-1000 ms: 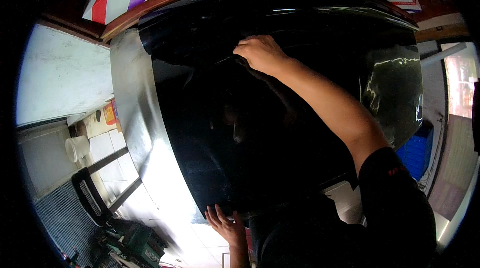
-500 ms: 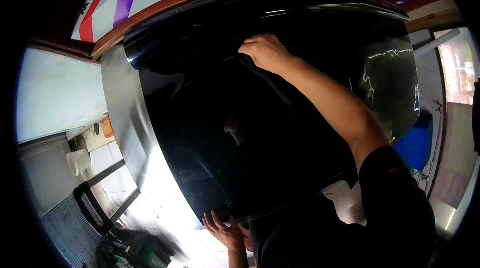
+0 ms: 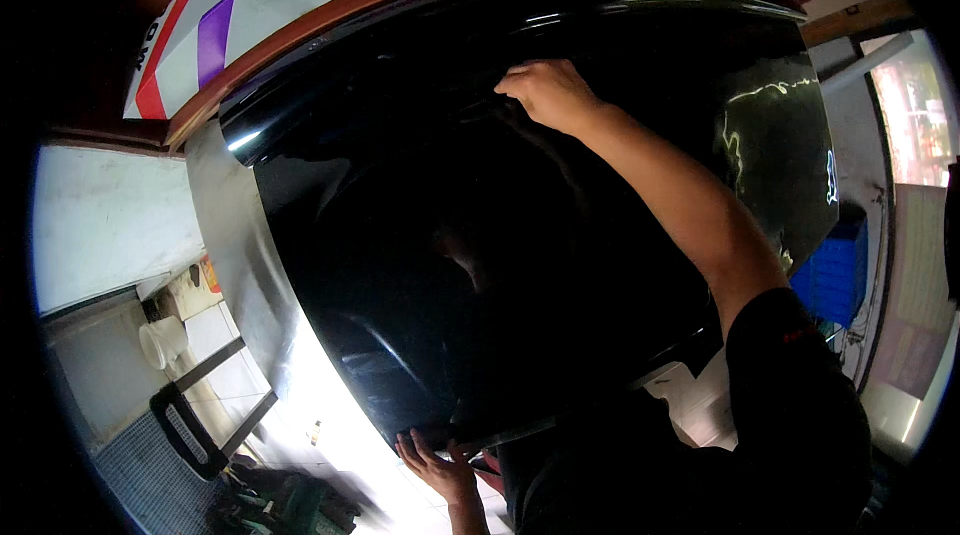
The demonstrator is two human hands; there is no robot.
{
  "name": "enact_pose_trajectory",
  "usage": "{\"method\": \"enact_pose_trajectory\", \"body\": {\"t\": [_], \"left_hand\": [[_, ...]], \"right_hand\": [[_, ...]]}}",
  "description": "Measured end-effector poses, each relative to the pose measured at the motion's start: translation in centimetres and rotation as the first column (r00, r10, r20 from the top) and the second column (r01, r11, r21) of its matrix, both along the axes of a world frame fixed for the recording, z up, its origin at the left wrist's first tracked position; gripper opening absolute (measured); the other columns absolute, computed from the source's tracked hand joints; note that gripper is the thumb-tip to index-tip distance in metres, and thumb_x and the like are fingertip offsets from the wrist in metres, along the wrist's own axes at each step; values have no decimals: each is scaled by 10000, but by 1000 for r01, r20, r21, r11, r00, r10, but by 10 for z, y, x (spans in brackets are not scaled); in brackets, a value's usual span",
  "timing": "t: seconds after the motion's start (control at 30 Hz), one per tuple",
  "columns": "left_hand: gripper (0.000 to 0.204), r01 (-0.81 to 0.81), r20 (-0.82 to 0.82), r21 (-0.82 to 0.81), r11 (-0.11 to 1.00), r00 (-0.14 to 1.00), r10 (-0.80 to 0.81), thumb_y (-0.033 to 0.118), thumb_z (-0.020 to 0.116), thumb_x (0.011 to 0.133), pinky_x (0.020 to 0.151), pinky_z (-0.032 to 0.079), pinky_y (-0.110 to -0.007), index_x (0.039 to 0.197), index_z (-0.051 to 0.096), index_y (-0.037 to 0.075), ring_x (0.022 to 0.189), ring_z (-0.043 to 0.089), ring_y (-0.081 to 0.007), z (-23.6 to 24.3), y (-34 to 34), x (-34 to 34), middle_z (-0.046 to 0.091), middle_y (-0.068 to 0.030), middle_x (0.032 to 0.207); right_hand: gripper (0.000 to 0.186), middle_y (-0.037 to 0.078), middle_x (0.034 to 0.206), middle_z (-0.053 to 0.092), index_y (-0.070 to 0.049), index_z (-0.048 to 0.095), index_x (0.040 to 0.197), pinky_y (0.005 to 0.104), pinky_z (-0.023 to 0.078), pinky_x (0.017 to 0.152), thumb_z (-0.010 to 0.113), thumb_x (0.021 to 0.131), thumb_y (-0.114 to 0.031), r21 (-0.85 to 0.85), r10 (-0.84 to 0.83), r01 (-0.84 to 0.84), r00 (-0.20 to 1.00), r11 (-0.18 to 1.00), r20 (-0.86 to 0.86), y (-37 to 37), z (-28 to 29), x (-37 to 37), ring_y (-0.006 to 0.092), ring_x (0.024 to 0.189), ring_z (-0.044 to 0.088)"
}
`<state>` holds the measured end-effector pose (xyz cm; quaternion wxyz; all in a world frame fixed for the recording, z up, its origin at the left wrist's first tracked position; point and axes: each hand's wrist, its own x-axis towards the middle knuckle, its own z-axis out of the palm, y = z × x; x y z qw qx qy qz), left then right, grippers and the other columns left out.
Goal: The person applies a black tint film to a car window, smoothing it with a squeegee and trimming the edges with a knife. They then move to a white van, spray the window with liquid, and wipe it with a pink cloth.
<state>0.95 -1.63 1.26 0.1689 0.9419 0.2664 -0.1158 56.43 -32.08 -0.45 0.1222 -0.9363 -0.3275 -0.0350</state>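
A large glossy black sheet, like film (image 3: 400,235), spreads over most of the view and curls at its far left end. Over its far middle part is my right hand (image 3: 550,93), closed with the fingers pinched together. Whatever lies between those fingers is too small and dark to make out. My left hand (image 3: 438,465) is at the sheet's near left corner, fingers apart and fingertips touching the edge.
Beyond the sheet's far edge stands a long white box (image 3: 270,25) with red and purple stripes. A shiny metallic sheet (image 3: 240,235) shows at the left. Farther out are a black-handled frame (image 3: 185,430), a white bucket (image 3: 162,342) and a blue crate (image 3: 832,270).
My right hand has moved a little to the right along the far part of the black sheet. The view has tilted slightly. My left hand stays at the near corner.
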Motion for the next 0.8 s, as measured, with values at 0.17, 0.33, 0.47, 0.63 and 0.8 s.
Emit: {"method": "enact_pose_trajectory", "body": {"t": [0.17, 0.33, 0.47, 0.63, 0.8], "left_hand": [[815, -16, -39, 15, 1000, 999, 16, 104, 721, 822, 1192, 260, -658, 1545, 345, 109, 1483, 262, -493, -5, 0, -3, 313, -253, 1585], [800, 14, -22, 26, 1000, 1000, -13, 134, 708, 854, 1193, 257, -663, 1556, 326, 122, 1485, 255, -500, -6, 0, -3, 308, -253, 1585], [757, 2, -23, 77, 997, 1000, 0, 168, 690, 885, 1183, 262, -667, 1554, 340, 111, 1478, 257, -514, -15, 0, -12, 312, -264, 1579], [713, -4, 39, 41, 999, 999, 2, 198, 675, 904, 1175, 266, -654, 1539, 370, 88, 1467, 270, -518, -13, -1, -9, 336, -285, 1559], [694, -28, -15, 58, 998, 999, 29, 196, 665, 906, 1178, 259, -642, 1527, 384, 67, 1465, 276, -507, -19, 1, -15, 340, -291, 1556]], "right_hand": [[229, 73, 1107, 746, -93, 760, 1086, 402, 601, 881, 628, 910, -26, -81, -62, 58, 996, 995, -57, -19, 7, 4, 253, 1013, 720], [205, 73, 1094, 749, -93, 760, 1080, 410, 600, 868, 632, 926, -53, -54, -80, 78, 996, 996, -46, -48, 6, 6, 261, 993, 722], [229, 64, 1106, 745, -120, 757, 1096, 447, 595, 852, 638, 906, -70, -54, -92, 90, 995, 995, -34, -75, 3, 12, 287, 994, 718], [201, 57, 1134, 745, -114, 756, 1098, 441, 600, 856, 658, 923, -113, -48, -81, 81, 997, 996, -10, -112, 3, 16, 279, 999, 722], [186, 53, 1135, 750, -110, 759, 1093, 440, 607, 853, 649, 944, -120, -69, -114, 113, 993, 991, -18, -134, 10, 16, 275, 1001, 727]]}}
